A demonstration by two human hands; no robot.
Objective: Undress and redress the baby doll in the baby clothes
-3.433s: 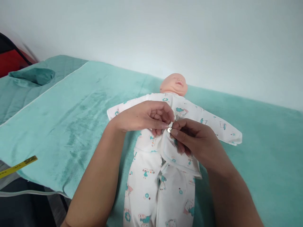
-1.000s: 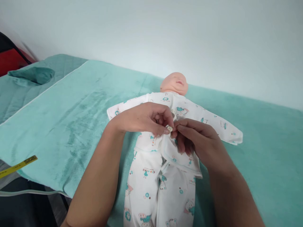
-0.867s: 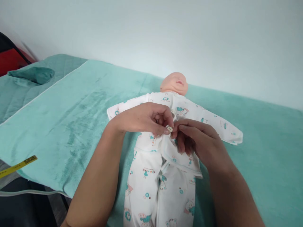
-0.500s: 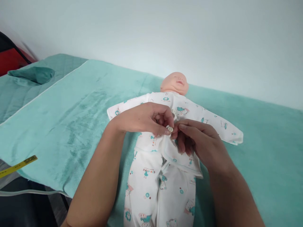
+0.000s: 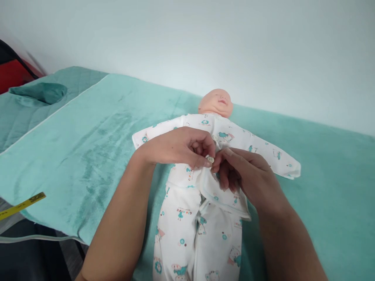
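A baby doll lies on its back, dressed in a white printed jacket and matching trousers. Over its belly, my left hand pinches a small pale button on the jacket between thumb and index finger. Right beside it my right hand is closed, its fingertips gripping the jacket's front edge next to the button. The fingers partly hide the cloth between them. Below the hands, the jacket's lower front corner hangs loose over the trousers' waist.
A teal plush cover spreads beneath the doll, against a white wall. At the left lie a teal cushion-like piece and a yellow measuring tape. A pale cable runs below the cover's edge.
My right thumb and index finger have shifted slightly at the jacket edge, closer to the button. My left hand keeps its pinch, and the doll lies as before.
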